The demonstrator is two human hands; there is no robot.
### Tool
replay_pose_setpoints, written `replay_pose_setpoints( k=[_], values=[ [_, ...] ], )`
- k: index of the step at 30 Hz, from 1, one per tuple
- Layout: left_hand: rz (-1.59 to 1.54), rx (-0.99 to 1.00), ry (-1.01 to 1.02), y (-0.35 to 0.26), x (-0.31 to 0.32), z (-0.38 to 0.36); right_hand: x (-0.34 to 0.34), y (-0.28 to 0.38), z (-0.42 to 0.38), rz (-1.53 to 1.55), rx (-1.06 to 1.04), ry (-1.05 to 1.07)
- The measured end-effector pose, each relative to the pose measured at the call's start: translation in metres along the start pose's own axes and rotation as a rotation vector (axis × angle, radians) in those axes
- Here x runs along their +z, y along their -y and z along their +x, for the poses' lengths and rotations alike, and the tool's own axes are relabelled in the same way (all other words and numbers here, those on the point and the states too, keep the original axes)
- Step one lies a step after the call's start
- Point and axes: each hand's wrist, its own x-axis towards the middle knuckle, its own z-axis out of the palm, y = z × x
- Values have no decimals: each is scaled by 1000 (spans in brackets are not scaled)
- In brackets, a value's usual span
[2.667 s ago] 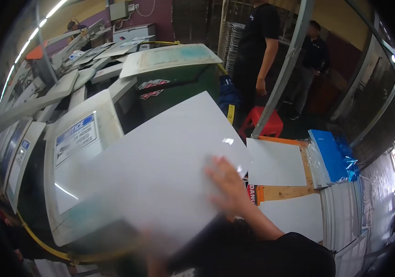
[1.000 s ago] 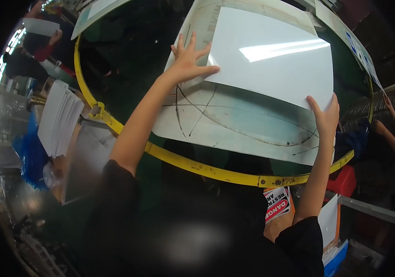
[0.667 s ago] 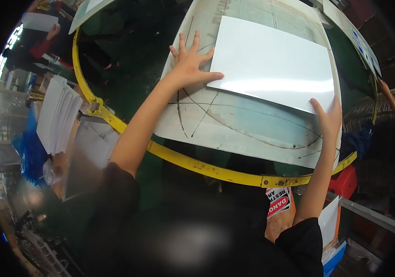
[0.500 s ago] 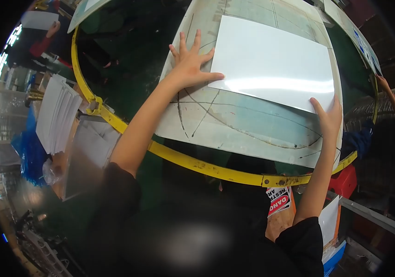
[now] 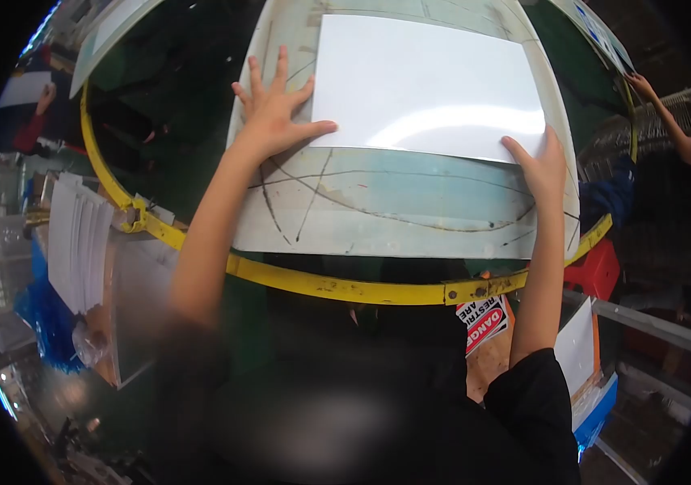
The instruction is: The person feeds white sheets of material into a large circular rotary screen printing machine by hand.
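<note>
A glossy white sheet [image 5: 430, 85] lies on a pale, worn board [image 5: 378, 234] marked with dark curved lines. My left hand [image 5: 274, 121] is spread at the sheet's left edge, its thumb touching the lower left corner and its other fingers fanned over the board. At the lower right corner, my right hand [image 5: 541, 166] has thumb and forefinger apart. Its thumb tip rests at the bottom edge and its forefinger along the right edge; the remaining fingers are mostly hidden. A band of light reflects across the sheet's lower part.
A yellow curved rail [image 5: 345, 289] runs round below the board. Stacked white sheets [image 5: 79, 242] stand at left near blue plastic [image 5: 53, 323]. A red stool [image 5: 596, 271] and a danger sign [image 5: 487, 322] are at lower right. Other people's hands [image 5: 45, 99] show at both sides.
My view has turned, so the board, sheet and rail appear further left, slightly higher and more level. Both hands keep nearly the same places at the sheet's edges.
</note>
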Motion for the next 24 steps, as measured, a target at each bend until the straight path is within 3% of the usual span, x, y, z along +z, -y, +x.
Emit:
replay_pose_setpoints(
  k=[13,16,19,23,24],
  values=[
    [77,-32,78,-19,-14,1,13,-9,-2,-93,132,48],
    [203,-95,167,-32,-21,6,7,4,-8,-351,170,27],
    [475,-191,246,-52,-29,18,9,8,-14,-540,-53,-246],
    [563,-98,230,-77,-38,18,3,1,-12,-267,-48,39],
    [546,-75,275,-79,-39,17,3,-2,-14,-281,-98,1]
  ],
)
